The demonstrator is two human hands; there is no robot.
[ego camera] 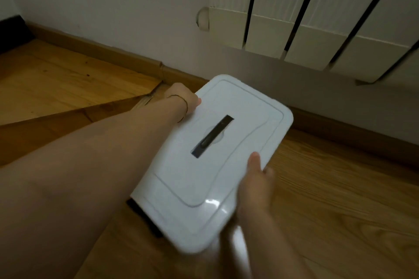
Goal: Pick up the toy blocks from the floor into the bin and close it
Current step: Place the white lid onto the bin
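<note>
A white rectangular lid [240, 120] with a dark slot handle in its middle covers the bin, which stands on the wooden floor. Only a dark bit of the bin [145, 217] shows under the lid's near left edge. My left hand [183, 98] grips the lid's far left edge, thumb on top. My right hand [256, 179] holds the near right edge, with the thumb lying on the lid's top. No toy blocks are in view; the bin's inside is hidden by the lid.
A white radiator [317, 29] hangs on the wall just behind the bin. A wooden skirting board [113, 54] runs along the wall. The wooden floor [340, 199] spreads out to the right and to the far left.
</note>
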